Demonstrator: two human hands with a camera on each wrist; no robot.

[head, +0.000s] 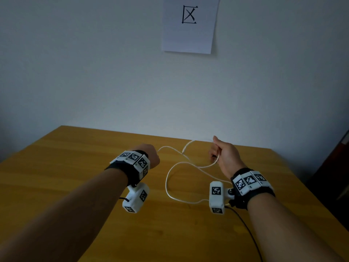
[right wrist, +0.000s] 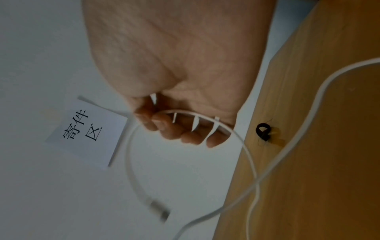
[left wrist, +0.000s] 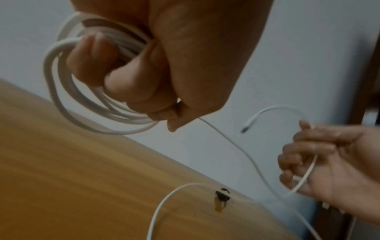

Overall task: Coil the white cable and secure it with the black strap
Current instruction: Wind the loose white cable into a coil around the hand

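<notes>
In the left wrist view my left hand [head: 151, 156] [left wrist: 164, 65] is a fist gripping several wound loops of the white cable [left wrist: 123, 131]. From that fist the cable [head: 166, 186] trails in loose curves over the wooden table [head: 75, 186] to my right hand [head: 224, 154] [right wrist: 174, 81]. The right hand's fingers curl round the cable near its free end. The plug end [right wrist: 160, 209] [left wrist: 245, 128] hangs in the air beyond that hand. The black strap [left wrist: 223, 194] [right wrist: 263, 131] lies curled on the table by the far edge, untouched and hidden in the head view.
A paper sheet with printed characters [head: 190, 25] [right wrist: 86, 134] hangs on the wall behind the table. A thin black lead [head: 245, 229] runs back from the right wrist camera. Dark furniture [head: 336, 167] stands past the table's right edge.
</notes>
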